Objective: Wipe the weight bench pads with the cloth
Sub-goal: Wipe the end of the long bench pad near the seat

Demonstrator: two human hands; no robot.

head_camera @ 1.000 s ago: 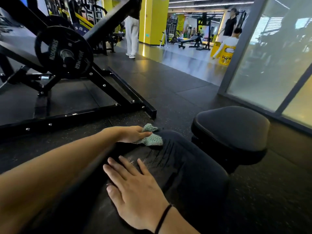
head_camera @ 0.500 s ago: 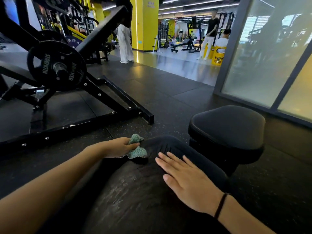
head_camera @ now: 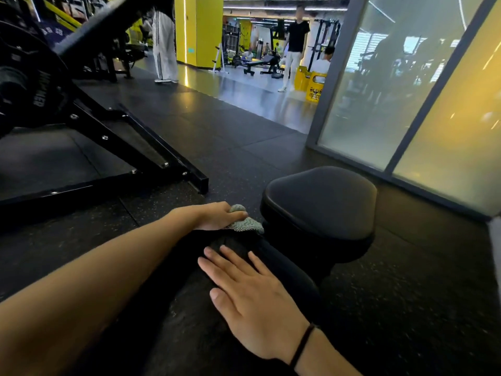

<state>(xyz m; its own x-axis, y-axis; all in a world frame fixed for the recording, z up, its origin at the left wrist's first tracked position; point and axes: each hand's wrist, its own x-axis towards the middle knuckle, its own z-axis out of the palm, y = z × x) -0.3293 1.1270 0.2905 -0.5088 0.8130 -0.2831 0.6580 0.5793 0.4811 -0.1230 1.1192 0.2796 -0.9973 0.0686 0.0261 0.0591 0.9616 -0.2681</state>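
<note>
The left arm stretches out along the long back pad [head_camera: 187, 310], and the left hand [head_camera: 217, 216] curls its fingers over a bunched cloth [head_camera: 246, 225], gripping it against the pad's far tip. The right hand [head_camera: 252, 297] lies flat on the same pad just behind the cloth, fingers straight and slightly spread, holding nothing; a thin black band [head_camera: 302, 346] circles its wrist.

Half a second ago the cloth sat at the far end's left edge; now it has slid across, just beside the seat pad [head_camera: 320, 204].

The cloth is a nubby, grey-green weave. Both pads are smooth black vinyl, and the seat pad beyond the back pad has rounded corners.
</note>
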